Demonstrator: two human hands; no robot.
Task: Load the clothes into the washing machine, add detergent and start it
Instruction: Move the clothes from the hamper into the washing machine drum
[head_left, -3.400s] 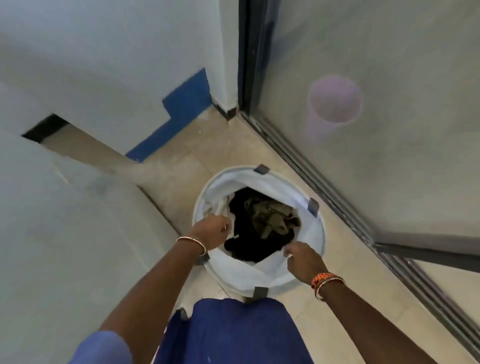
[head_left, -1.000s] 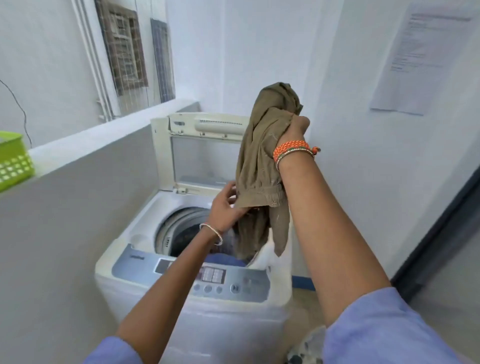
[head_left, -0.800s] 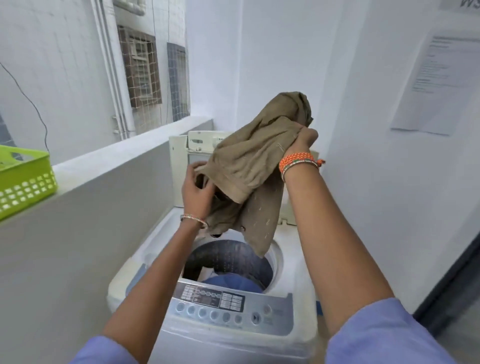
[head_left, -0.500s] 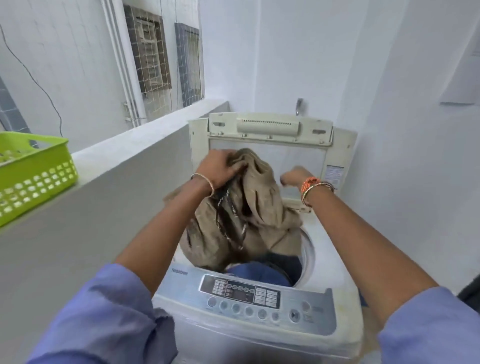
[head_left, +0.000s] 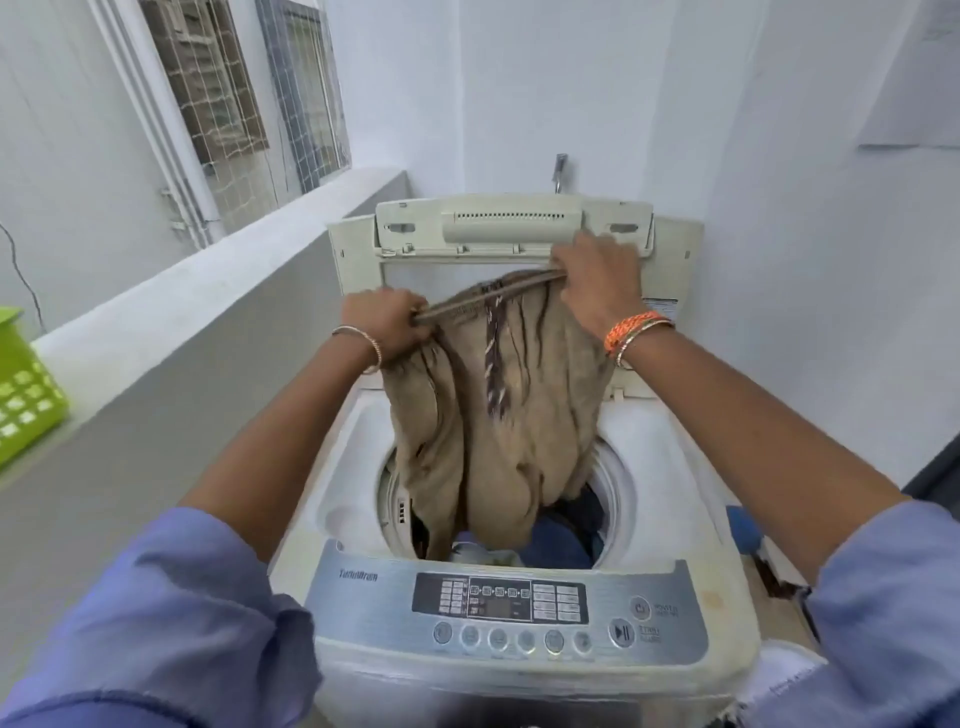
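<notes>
1. My left hand (head_left: 387, 322) has its fingers curled tight round one end of the waistband of the khaki-brown cloth garment (head_left: 498, 410); my right hand (head_left: 597, 280) grips the other end, held a little higher, so the band is stretched between them.
2. The garment hangs over the round drum opening of the white top-loading washing machine (head_left: 670, 509), its lower folds dipping into the drum; I cannot tell where its hem ends.
3. Under it I make out blue and dark clothes (head_left: 561, 535) in the drum, mostly covered by the garment and too tangled to tell apart.
4. The hinged white lid (head_left: 511, 223) stands upright behind my hands, its lower part hidden by them and the cloth.
5. The grey control panel (head_left: 506, 608) faces me at the front; its small labels are too blurred to read.
6. A lime-green perforated plastic basket (head_left: 26, 400) sits on the grey ledge (head_left: 171, 332) to the left, cut off by the frame edge.
7. White walls close the corner; a paper sheet (head_left: 914, 88) on the right wall is cropped and unreadable, and grilled windows (head_left: 249, 88) show beyond the ledge.
</notes>
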